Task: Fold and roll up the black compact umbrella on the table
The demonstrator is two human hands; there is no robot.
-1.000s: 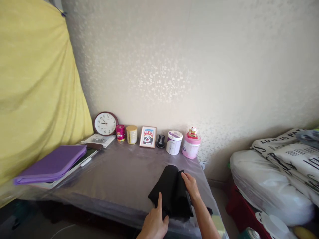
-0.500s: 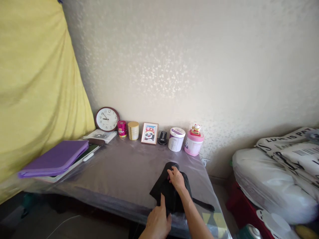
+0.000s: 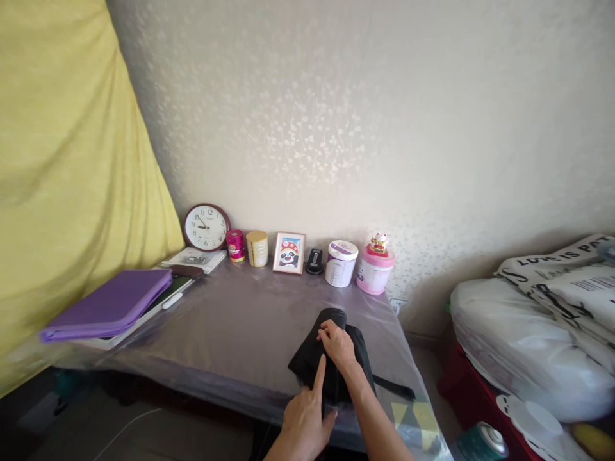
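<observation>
A black fabric item (image 3: 307,358), soft and creased, lies near the front right of the table. It may be a bag, though its exact kind is unclear. From its right side a thin black strap (image 3: 394,387) trails over the tabletop. My right hand (image 3: 337,344) is over its upper part, fingers curled and pinching at the fabric. Lower down, at the near edge, my left hand (image 3: 305,416) has its index finger stretched out over the fabric and its thumb apart. The hands and forearms hide part of the black item.
Along the wall stand a clock (image 3: 206,227), a magenta tin (image 3: 235,246), a yellow-lidded jar (image 3: 257,249), a panda picture frame (image 3: 289,253), a black device (image 3: 314,262) and two tubs (image 3: 341,264). A purple folder (image 3: 110,301) lies left. A white bag (image 3: 504,346) sits right of the table.
My right hand has shifted slightly left on the fabric with its fingers drawn in. The left index finger has moved a little up and right. The camera view has shifted slightly.
</observation>
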